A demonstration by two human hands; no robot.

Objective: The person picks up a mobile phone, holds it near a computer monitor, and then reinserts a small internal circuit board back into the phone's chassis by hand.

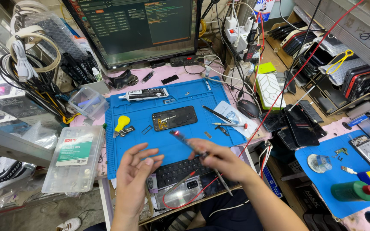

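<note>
Head view: the right hand (223,160) pinches a slim dark tool (189,145) whose far tip glows red, held just above the near edge of the blue mat (133,128) on the table. The left hand (135,171) is spread, palm up and holding nothing, at that same near edge. In the middle of the mat lies an opened phone (174,117), back off and insides showing, so judging by that the opening is done and the inside work is unfinished. On the mat to its right lie tweezers (215,114) and a screwdriver (230,125); a glue tube (144,94) lies beyond it. A second phone (185,192) lies off the mat's near edge.
</note>
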